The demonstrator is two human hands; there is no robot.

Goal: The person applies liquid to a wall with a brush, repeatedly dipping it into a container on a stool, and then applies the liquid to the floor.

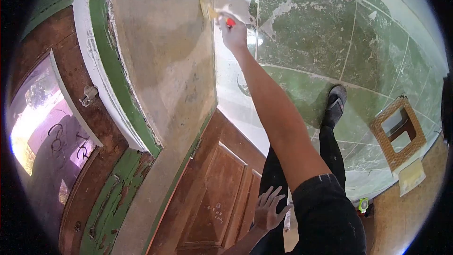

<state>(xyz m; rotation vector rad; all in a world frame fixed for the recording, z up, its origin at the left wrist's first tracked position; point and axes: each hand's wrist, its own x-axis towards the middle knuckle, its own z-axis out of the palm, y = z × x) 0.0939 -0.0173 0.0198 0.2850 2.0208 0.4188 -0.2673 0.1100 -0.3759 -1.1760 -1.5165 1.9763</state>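
My right hand (234,34) is closed round a small tool with a red handle (230,22). The tool's pale yellow end (211,13) is at the edge of the beige wall surface (160,33), beside a white strip; whether it touches is unclear. My right arm is stretched far forward. Near my dark-trousered thigh, my left hand (269,209) has its fingers spread and holds nothing.
Green tiles (306,33) carry white residue. A brown panelled door (212,198) stands below the beige wall. At left is a window (47,127) with a green and white frame. A woven square frame (384,139) and a yellow-green object (363,205) are at right.
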